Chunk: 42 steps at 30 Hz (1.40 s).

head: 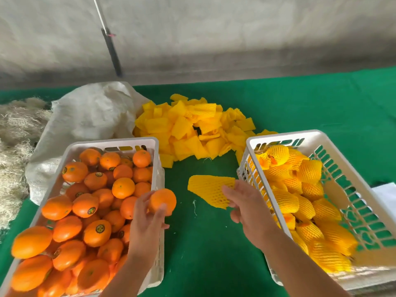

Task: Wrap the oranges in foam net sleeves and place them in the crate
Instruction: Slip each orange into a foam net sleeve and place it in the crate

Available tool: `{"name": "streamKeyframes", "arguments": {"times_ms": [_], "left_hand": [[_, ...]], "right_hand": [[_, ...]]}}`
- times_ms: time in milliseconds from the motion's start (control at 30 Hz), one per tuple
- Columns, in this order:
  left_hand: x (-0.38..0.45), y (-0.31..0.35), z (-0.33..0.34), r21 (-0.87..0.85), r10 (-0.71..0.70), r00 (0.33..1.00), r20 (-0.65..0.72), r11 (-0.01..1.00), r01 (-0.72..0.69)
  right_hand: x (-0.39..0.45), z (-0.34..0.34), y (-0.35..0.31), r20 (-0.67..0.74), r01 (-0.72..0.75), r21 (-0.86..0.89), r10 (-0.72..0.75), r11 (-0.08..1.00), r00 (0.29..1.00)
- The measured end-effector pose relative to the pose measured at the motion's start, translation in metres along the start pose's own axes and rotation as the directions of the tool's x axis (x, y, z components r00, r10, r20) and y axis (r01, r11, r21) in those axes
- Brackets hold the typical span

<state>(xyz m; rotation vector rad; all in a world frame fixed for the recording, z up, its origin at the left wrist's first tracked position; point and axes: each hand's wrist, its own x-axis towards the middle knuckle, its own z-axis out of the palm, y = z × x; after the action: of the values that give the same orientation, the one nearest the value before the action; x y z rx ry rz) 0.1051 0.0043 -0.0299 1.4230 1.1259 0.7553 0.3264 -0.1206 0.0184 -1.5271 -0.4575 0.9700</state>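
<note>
My left hand [147,213] grips a bare orange [164,199] just above the right rim of the white crate [157,159] full of unwrapped oranges. My right hand [244,204] pinches a flat yellow foam net sleeve [209,189] over the green cloth between the crates. On the right, a second white crate [276,133] holds several oranges wrapped in yellow sleeves [285,200]. A loose pile of spare yellow sleeves [190,125] lies at the back of the table, between the two crates.
A white woven sack [90,116] lies crumpled behind the left crate, with straw [15,133] at the far left. The table carries a green cloth [205,243]. A dark pole [112,50] leans against the grey wall behind.
</note>
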Motion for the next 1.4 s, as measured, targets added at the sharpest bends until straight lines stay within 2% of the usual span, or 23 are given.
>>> {"name": "streamKeyframes", "arguments": {"times_ms": [67, 100, 200, 333, 433, 533, 600, 733, 833, 933, 1100, 1400], "left_hand": [[-0.007, 0.025, 0.005, -0.365, -0.109, 0.994, 0.010, 0.925, 0.105], [-0.012, 0.036, 0.007, -0.475, -0.116, 0.993, 0.028, 0.872, 0.115], [-0.027, 0.068, 0.009, -0.613, -0.076, 0.995, 0.070, 0.784, 0.102], [-0.042, 0.092, 0.011, -0.596, 0.024, 0.994, 0.106, 0.802, 0.045], [-0.051, 0.099, 0.014, -0.568, 0.075, 0.991, 0.110, 0.823, 0.001], [-0.060, 0.102, 0.013, -0.544, 0.090, 0.990, 0.111, 0.839, -0.015], [-0.064, 0.102, 0.011, -0.518, 0.096, 0.989, 0.109, 0.855, -0.025], [-0.072, 0.103, 0.009, -0.484, 0.100, 0.989, 0.113, 0.875, -0.033], [-0.077, 0.103, 0.008, -0.471, 0.105, 0.988, 0.117, 0.881, -0.038], [-0.080, 0.103, 0.007, -0.515, 0.061, 0.993, 0.099, 0.857, -0.001], [-0.083, 0.109, 0.005, -0.556, -0.050, 0.993, 0.104, 0.825, 0.100], [-0.092, 0.117, 0.008, -0.423, -0.056, 0.981, 0.186, 0.897, 0.132]], "right_hand": [[-0.018, -0.002, -0.009, 0.013, 0.003, 0.053, -0.003, 0.999, 1.000], [-0.026, -0.002, -0.013, 0.020, 0.015, 0.076, -0.017, 0.997, 1.000], [-0.046, -0.001, -0.016, 0.053, 0.056, 0.060, -0.060, 0.997, 0.997], [-0.063, 0.004, -0.015, 0.102, 0.053, 0.063, -0.059, 0.997, 0.993], [-0.073, 0.007, -0.017, 0.211, 0.053, 0.163, -0.088, 0.985, 0.974], [-0.080, 0.006, -0.016, 0.324, 0.107, 0.228, -0.179, 0.968, 0.929], [-0.083, 0.005, -0.019, 0.339, 0.154, 0.153, -0.198, 0.976, 0.920], [-0.084, -0.003, -0.019, 0.385, 0.262, -0.160, -0.184, 0.952, 0.904], [-0.084, -0.006, -0.019, 0.462, 0.270, -0.209, -0.148, 0.940, 0.874], [-0.082, -0.007, -0.016, 0.547, 0.204, -0.154, -0.089, 0.967, 0.833], [-0.082, -0.014, -0.014, 0.552, 0.141, -0.032, -0.100, 0.989, 0.828], [-0.102, -0.013, -0.049, 0.550, 0.257, -0.185, -0.117, 0.949, 0.827]]}}
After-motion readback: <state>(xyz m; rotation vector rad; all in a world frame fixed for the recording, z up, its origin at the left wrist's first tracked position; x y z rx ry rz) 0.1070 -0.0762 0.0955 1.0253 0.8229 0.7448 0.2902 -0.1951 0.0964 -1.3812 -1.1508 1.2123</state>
